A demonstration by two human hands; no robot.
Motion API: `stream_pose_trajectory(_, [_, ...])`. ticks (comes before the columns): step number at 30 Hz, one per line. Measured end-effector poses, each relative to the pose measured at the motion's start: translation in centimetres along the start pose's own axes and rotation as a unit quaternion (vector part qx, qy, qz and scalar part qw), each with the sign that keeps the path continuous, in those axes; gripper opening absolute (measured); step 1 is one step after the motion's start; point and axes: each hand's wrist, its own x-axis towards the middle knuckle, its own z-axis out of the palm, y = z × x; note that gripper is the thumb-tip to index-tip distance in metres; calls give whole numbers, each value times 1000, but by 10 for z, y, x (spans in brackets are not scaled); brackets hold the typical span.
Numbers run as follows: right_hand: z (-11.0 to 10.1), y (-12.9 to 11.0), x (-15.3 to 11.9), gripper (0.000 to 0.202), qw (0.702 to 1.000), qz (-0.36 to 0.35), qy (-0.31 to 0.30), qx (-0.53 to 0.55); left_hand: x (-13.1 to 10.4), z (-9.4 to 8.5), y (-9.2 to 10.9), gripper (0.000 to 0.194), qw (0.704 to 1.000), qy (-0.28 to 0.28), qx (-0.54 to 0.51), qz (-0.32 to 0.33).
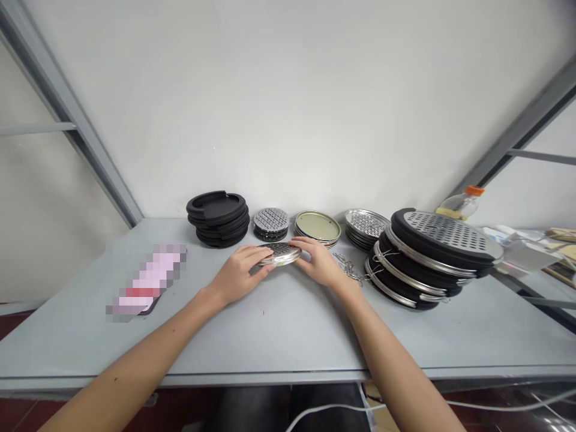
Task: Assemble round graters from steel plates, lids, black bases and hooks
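Note:
Between my hands is a round metal grater disc (282, 255) with a perforated top and a shiny rim, just above or on the table. My left hand (240, 273) grips its left edge, thumb at the front and fingers over the top. On the right edge my right hand (317, 262) closes with fingers on top and thumb below. Behind the disc stand a stack of small perforated discs (270, 221) and a stack of gold-coloured round lids (318, 227). A pile of metal wire clips (347, 268) lies to the right of my right hand.
Black ring-shaped holders (218, 219) are stacked at the back left. Rimmed perforated discs (366, 223) stand at the back right, beside a tall leaning stack of black-rimmed graters (432, 258). A phone (150, 279), partly pixelated, lies left. An orange-capped bottle (461, 204) stands far right.

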Motion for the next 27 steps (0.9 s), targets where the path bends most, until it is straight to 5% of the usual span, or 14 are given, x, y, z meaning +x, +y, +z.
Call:
stream_pose_trajectory(5, [0,-5,-1,34,1000,-9,22,-8,-1,-1,1,48,999,-37,-8,-15])
stream_pose_trajectory(12, [-3,-14,1,27,997,-6,75,12,2,-4,3,31,991,-31,-90,-96])
stream_pose_trajectory(16, [-4,-18,3,43,992,28,101,64,4,-4,5,33,970,0,-180,-161])
stream_pose_trajectory(22, [-2,-27,7,39,970,79,124,195,7,5,-7,36,897,122,-353,-236])
stream_pose_trajectory(27, [-1,-31,8,31,945,112,83,294,11,5,-8,44,839,130,-454,-271])
